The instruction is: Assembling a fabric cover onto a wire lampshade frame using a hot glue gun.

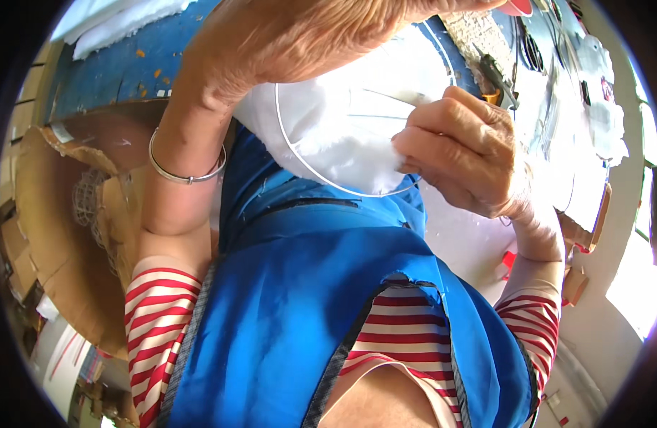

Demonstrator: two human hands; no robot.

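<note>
A thin white wire hoop point(321, 178) wrapped in white fluffy fabric point(342, 128) is held up close to the camera. My left hand point(300, 36) grips the hoop's top, fingers closed over the padding, a silver bangle point(185, 171) on its wrist. My right hand point(464, 150) pinches the fabric at the hoop's right edge with closed fingers. Below both hands lie my blue apron point(307, 285) and red-and-white striped sleeves point(157, 314).
A large brown cardboard box point(57, 235) stands at the left with wire mesh inside. A blue work surface point(121, 64) lies behind the hands. At the right is a white table point(564, 128) with white stuffing, a tool point(496, 75) and small red items.
</note>
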